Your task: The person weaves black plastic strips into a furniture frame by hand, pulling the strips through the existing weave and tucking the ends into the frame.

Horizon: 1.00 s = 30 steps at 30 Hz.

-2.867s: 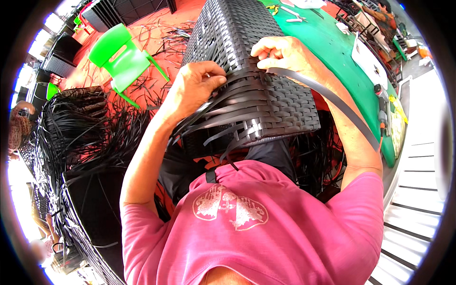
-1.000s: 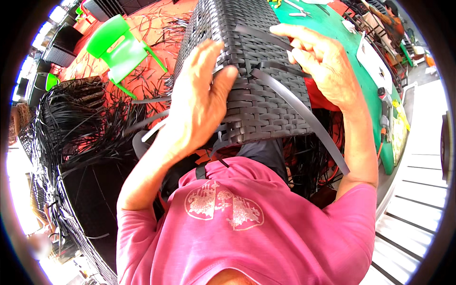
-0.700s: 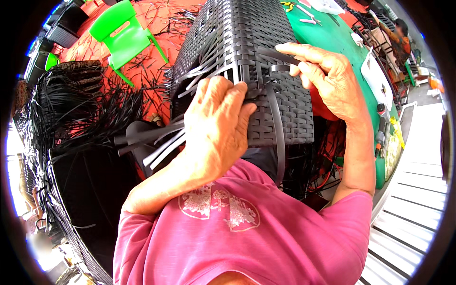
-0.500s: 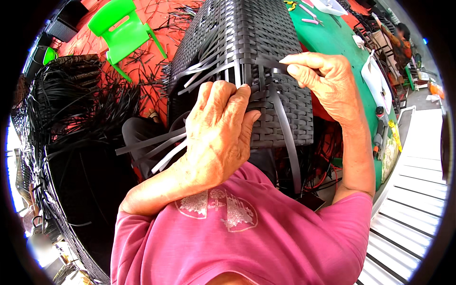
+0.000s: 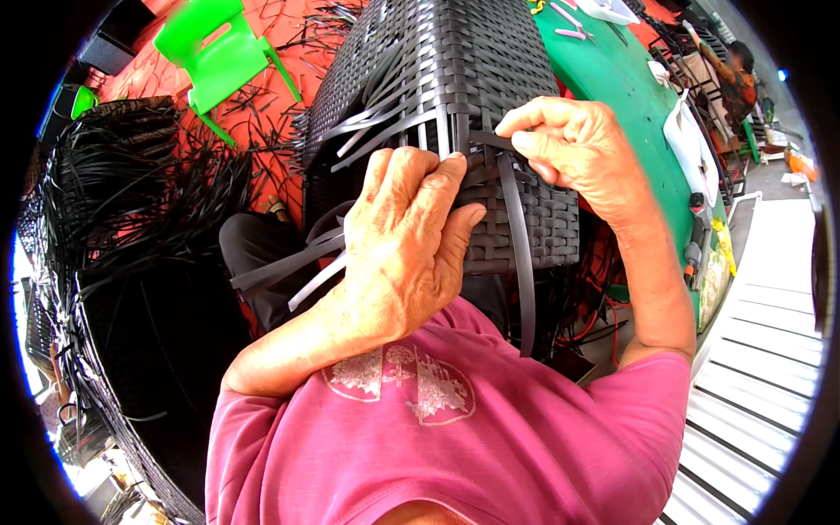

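Observation:
A dark woven wicker piece (image 5: 516,206) stands before me, its corner edge facing me and loose flat strips (image 5: 363,131) jutting out on its left side. My left hand (image 5: 402,236) is closed on the piece at this corner, fingertips and thumb on the weave. More strip ends (image 5: 284,267) stick out to the left beside its wrist. On the right of the corner, my right hand (image 5: 569,153) pinches a black flat strip (image 5: 492,139) between thumb and fingers. Another long strip (image 5: 521,254) hangs down over the piece's right face.
A green child's chair (image 5: 214,52) stands on the red floor at far left. Bundled black strips (image 5: 131,192) lie at left. The green surface (image 5: 639,114) on the right bears pink-handled pliers (image 5: 570,33) and a screwdriver-like tool (image 5: 696,232). Another person (image 5: 742,79) is at far right.
My right hand has moved slightly left and down, still pinching the strip, now nearer the corner. The left hand stays almost in place on the weave.

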Tool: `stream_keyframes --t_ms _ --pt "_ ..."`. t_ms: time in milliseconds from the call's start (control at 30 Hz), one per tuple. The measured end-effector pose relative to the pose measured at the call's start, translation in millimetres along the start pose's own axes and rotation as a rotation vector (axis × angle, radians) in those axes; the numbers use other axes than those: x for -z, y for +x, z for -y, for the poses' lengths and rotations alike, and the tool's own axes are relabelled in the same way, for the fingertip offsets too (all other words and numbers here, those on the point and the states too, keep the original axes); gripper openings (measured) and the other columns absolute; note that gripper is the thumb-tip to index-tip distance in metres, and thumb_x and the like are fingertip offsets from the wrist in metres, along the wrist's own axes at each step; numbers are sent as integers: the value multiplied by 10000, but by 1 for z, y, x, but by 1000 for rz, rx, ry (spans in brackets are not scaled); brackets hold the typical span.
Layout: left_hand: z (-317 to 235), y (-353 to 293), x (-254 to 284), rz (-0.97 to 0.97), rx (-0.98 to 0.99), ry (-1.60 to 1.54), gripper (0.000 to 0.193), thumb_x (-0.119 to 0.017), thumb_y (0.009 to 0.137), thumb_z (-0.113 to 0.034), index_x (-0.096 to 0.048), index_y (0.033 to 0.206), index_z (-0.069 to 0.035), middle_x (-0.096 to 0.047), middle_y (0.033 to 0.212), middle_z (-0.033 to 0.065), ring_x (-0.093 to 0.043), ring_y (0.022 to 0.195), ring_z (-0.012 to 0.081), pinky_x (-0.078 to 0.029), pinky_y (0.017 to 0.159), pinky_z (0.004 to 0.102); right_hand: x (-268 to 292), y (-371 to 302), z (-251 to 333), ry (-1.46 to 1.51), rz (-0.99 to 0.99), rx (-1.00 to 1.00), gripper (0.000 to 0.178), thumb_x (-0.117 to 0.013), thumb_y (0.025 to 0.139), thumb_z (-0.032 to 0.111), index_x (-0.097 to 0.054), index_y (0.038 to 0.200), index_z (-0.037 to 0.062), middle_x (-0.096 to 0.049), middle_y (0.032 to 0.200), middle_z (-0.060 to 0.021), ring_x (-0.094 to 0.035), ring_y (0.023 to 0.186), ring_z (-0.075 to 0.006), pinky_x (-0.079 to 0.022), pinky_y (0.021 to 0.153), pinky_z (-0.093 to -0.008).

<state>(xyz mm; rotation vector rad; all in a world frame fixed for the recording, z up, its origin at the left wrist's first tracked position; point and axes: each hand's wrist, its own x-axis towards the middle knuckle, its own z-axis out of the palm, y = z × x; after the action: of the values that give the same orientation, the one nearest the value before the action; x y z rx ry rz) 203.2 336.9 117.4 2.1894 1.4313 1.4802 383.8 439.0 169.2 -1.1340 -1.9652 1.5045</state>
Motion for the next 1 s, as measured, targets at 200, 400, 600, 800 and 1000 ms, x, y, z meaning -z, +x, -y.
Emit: stream_keyframes --t_ms 200,400,600,800,1000 --pt "14 4 -2 -136 -4 -124 278 -650 759 27 -564 1022 62 -544 795 138 -525 652 281 -458 600 332 -9 9 0 -57 7 -14 145 -620 866 147 -572 888 12 -514 588 16 -461 528 -37 -341 482 -194" --pt "34 29 5 -41 478 -363 113 -596 845 -74 -632 860 32 -586 617 61 -482 531 92 -403 509 254 -3 24 4 -258 75 62 175 -632 854 159 -525 811 27 -489 511 -10 -463 497 -67 -355 470 -249" --pt "40 41 19 -118 284 -282 79 -619 813 -23 -580 758 19 -524 551 31 -470 499 75 -374 464 256 -9 26 30 -1159 -251 724 154 -664 820 173 -614 841 29 -617 733 -40 -580 639 -178 -450 589 -281" --pt "37 36 42 -300 109 -431 69 -637 849 -46 -586 853 -1 -600 719 17 -556 647 91 -451 613 231 -41 39 38 -254 80 498 185 -667 832 130 -682 983 24 -678 848 -13 -608 707 -121 -470 627 -265" --pt "61 -1 21 -90 640 -875 222 -539 950 -197 -626 969 6 -622 822 21 -573 737 80 -475 686 225 -41 36 54 -48 -25 178 146 -635 850 142 -644 919 13 -624 675 -23 -533 531 -55 -416 498 -213"
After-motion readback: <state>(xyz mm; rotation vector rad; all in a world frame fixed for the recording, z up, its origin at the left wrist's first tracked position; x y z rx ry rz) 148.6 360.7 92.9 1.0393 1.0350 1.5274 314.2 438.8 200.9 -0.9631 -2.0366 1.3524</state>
